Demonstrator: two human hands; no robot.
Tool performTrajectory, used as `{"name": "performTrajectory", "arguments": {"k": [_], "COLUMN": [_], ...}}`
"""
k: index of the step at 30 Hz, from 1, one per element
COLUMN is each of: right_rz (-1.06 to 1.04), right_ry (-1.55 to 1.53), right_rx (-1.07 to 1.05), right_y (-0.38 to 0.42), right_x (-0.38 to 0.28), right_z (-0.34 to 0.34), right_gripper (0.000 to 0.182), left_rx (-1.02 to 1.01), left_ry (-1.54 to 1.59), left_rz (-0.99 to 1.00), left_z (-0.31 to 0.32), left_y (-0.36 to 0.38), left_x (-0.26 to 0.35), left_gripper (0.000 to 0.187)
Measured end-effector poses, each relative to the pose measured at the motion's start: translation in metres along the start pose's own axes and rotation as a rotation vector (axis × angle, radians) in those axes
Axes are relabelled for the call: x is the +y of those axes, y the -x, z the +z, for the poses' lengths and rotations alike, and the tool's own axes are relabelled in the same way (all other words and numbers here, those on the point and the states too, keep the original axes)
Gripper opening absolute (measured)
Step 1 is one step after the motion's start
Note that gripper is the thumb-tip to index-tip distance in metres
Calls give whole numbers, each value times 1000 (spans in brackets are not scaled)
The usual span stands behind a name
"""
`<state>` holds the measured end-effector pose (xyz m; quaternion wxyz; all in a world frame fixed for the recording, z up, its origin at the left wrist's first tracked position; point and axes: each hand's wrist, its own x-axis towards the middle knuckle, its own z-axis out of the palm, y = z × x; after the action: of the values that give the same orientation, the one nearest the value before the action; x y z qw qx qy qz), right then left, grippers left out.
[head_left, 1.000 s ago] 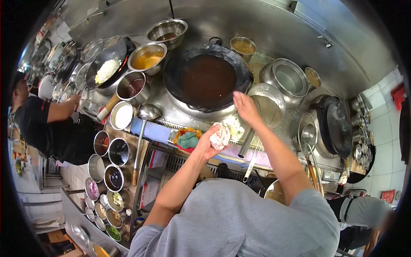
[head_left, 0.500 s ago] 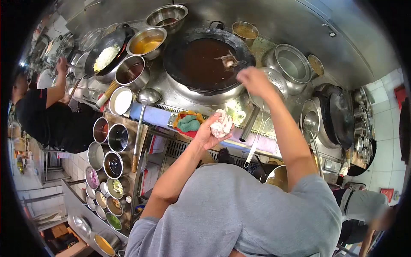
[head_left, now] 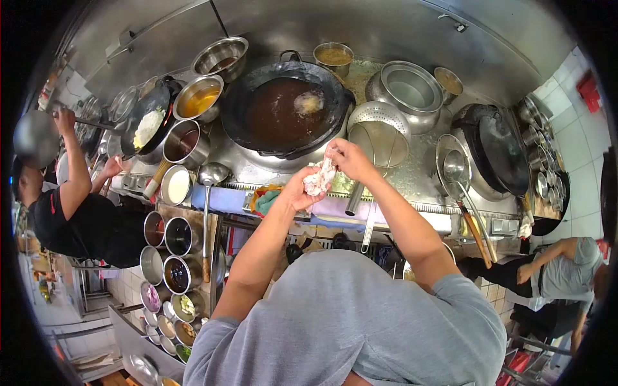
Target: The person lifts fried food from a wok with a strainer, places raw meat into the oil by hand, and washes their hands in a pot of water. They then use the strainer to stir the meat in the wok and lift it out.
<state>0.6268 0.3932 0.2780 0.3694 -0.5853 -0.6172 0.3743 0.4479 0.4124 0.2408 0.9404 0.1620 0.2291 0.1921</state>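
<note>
Left hand [head_left: 301, 193] is sitting half-open, palm up, cupping a lump of pale, raw-looking meat [head_left: 317, 182] — that's just in front of the big wok [head_left: 281, 110]. Right hand [head_left: 351, 159] is pinching a bit at the top of the lump, fingers curled nearly closed. In the wok, a pale piece [head_left: 308, 103] is bubbling away in dark oil — strainer's [head_left: 380, 138] sitting right beside.

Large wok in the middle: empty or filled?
Partly filled: the wok holds dark liquid, with bare black wall showing above it and a pale frothy patch on the surface.
</note>
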Motion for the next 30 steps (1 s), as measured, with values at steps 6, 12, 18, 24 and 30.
{"name": "performTrajectory", "arguments": {"k": [6, 12, 18, 24, 30], "right_rz": [-254, -444, -86, 305, 96], "right_ry": [190, 459, -12, -845, -255], "right_rx": [46, -72, 120, 25, -21], "right_y": [2, -24, -53, -49, -46], "right_x": [-18, -30, -6, -21, -20], "right_z": [-3, -25, -23, -29, -26], "right_gripper": [19, 36, 44, 33, 17], "left_rx": [27, 32, -47, -40, -20], "left_ry": [-324, -548, -408, -242, -244], "left_rz": [-8, 37, 42, 142, 141], "left_z": [10, 44, 39, 40, 44], "left_y": [7, -12, -8, -19, -17], "left_x": [12, 3, 20, 21, 33], "left_gripper": [33, 31, 33, 33, 32]}}
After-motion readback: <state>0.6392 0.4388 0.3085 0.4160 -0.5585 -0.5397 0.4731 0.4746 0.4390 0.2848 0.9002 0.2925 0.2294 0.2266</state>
